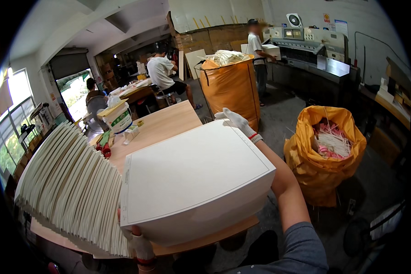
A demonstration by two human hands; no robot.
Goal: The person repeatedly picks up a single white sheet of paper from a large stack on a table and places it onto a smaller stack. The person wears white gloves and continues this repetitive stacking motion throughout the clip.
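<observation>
A thick stack of white paper (196,164) lies before me, its top sheet printed with a thin border line. My left hand (142,247), in a white glove, grips the stack's near left corner; part of its fingers is hidden by the paper. Around the far right corner is my right hand (237,121), gloved as well, with digits over the top edge and the rest out of sight behind the stack. Close against the left side stands a long fanned row of white paper bundles (73,192). Beneath both is a light wooden table (169,118).
On the table's far left stand a white bucket (116,118), a tape roll (140,123) and red-handled tools (106,150). Orange sacks of paper scraps stand ahead (230,86) and right (324,160). Co-workers sit at a back table (139,91) and stand by a large cutting machine (306,48).
</observation>
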